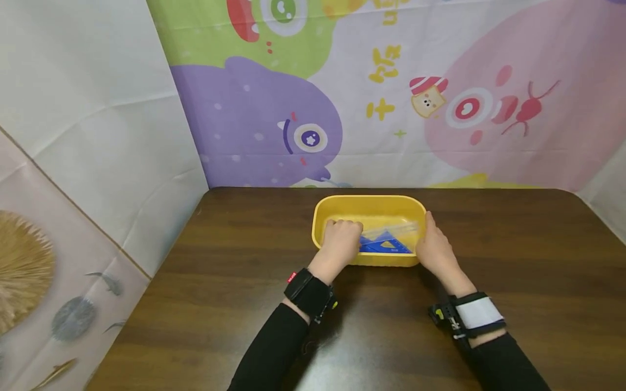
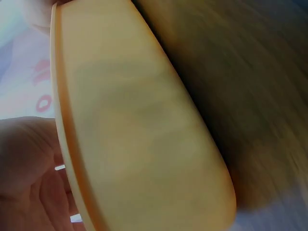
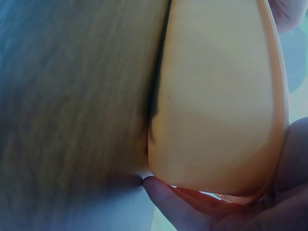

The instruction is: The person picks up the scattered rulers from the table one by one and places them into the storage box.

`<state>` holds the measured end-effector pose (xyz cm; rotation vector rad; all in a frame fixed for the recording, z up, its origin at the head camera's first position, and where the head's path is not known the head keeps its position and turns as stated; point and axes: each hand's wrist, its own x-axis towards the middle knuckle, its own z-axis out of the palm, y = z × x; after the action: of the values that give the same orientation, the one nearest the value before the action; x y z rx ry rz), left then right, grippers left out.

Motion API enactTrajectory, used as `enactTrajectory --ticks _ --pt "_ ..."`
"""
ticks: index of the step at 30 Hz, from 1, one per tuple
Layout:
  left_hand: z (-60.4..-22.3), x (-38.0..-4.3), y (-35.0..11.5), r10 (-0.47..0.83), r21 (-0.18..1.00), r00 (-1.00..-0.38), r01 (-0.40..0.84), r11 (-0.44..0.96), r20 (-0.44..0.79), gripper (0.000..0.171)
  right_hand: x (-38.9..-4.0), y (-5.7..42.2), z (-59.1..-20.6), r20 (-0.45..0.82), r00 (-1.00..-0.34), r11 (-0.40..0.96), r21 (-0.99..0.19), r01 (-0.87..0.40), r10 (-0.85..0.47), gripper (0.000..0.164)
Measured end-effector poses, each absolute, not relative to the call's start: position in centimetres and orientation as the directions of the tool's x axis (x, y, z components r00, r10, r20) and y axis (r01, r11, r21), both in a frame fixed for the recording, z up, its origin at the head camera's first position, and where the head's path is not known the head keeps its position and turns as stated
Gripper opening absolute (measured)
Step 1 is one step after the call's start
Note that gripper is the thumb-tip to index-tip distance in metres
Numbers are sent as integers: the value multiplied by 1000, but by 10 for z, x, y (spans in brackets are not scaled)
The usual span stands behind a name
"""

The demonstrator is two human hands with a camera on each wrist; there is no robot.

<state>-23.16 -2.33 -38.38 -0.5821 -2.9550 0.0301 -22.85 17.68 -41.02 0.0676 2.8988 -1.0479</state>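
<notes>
A yellow plastic bin point(image 1: 374, 260) sits on the table, its long side facing me. My left hand point(image 1: 341, 240) reaches over the near rim inside the bin's left half, knuckles up and fingers bent down. What its fingertips touch is hidden by the hand and, in the left wrist view, by the bin's wall point(image 2: 130, 110). My right hand point(image 1: 437, 247) holds the bin's right end; in the right wrist view its fingers point(image 3: 168, 199) lie against the outside of that end. Inside are a blue set square point(image 1: 386, 243) and a clear plastic item point(image 1: 403, 229) of unclear kind.
The dark brown wooden table point(image 1: 235, 326) runs back to a wall cloth point(image 1: 371, 146) printed with cartoon creatures, just behind the bin. A pale sheet point(image 1: 107, 108) hangs along the left. The table surface is blurred in the left wrist view.
</notes>
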Motion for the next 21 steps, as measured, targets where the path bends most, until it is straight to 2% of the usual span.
enactTrajectory --ticks 2,8,13,21 --pt "-383 -234 -20 373 -48 -923 370 928 100 4 -229 178 -411 -67 -998 764 -643 55 16 64" --pt "-383 -236 -17 365 -29 -929 364 931 59 16 -230 179 -413 -63 -998 763 -644 54 18 63" --pt "-383 -233 -20 378 -19 -918 378 925 119 20 -230 179 -411 -53 -998 767 -640 51 22 64" --pt "-377 -225 -28 408 -13 -885 416 909 226 16 -230 178 -411 -78 -996 762 -644 74 30 65"
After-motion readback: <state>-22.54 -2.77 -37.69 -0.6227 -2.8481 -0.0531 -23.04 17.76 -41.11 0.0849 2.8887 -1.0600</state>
